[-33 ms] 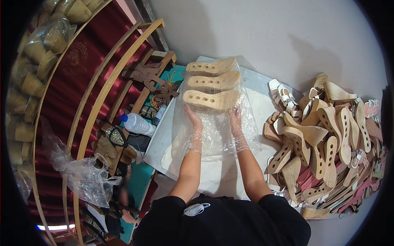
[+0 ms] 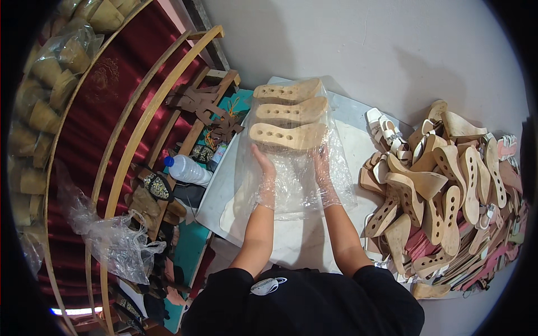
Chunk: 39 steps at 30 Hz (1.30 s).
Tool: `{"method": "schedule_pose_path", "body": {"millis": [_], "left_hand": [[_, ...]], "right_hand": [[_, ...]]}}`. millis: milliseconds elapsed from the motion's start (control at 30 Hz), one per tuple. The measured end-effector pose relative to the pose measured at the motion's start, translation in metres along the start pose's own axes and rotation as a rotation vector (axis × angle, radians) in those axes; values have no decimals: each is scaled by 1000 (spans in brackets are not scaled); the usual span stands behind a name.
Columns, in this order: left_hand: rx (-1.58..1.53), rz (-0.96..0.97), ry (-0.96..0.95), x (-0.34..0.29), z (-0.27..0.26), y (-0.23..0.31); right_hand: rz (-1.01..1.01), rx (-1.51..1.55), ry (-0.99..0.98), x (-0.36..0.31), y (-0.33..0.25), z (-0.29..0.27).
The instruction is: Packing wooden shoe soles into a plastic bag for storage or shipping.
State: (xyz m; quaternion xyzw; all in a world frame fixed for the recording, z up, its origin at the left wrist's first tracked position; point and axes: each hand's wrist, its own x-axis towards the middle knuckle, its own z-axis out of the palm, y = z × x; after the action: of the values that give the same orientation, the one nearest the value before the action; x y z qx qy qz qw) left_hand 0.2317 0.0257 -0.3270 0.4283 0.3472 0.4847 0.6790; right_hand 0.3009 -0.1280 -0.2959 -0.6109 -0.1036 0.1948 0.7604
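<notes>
Three pale wooden shoe soles, each with a row of round holes, lie one behind another inside a clear plastic bag (image 2: pixel 283 196). The farthest sole (image 2: pixel 288 91) and the middle sole (image 2: pixel 291 112) lie beyond my fingers. Both my hands reach into the bag up to the wrists. My left hand (image 2: pixel 264 163) grips the left end of the nearest sole (image 2: pixel 287 136), thumb on its near edge. At that sole's right end is my right hand (image 2: pixel 323 165), closed against it. The fingers of both hands are partly hidden beneath the wood.
A heap of wooden soles (image 2: pixel 431 182), white sandals (image 2: pixel 386 129) and straps covers the table's right side. To the left stand a water bottle (image 2: pixel 189 169), crumpled plastic (image 2: pixel 120 241) and a curved wooden rack (image 2: pixel 120 145). A wall (image 2: pixel 358 50) rises behind the table.
</notes>
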Motion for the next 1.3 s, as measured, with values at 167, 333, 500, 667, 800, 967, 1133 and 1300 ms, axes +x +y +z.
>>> {"method": "schedule_pose_path", "body": {"millis": [167,333,500,667,800,967,1133,1300], "left_hand": [[182,134,-108,13,9,19],[476,97,-187,12,9,21],[415,149,-190,18,6,7],[190,4,-164,24,-8,-2],[323,105,-168,-3,19,4],[435,192,-133,26,0,-8],[422,44,-116,23,0,-12],[428,12,-213,11,8,11]], "right_hand": [[102,24,53,7,-7,7],[28,78,88,11,-5,4],[40,-157,73,7,-16,4],[-5,-49,49,5,-25,13],[-30,28,87,24,7,-17],[-34,161,-11,25,10,-3],[-12,22,49,27,6,-3],[4,42,10,29,7,-10]]}}
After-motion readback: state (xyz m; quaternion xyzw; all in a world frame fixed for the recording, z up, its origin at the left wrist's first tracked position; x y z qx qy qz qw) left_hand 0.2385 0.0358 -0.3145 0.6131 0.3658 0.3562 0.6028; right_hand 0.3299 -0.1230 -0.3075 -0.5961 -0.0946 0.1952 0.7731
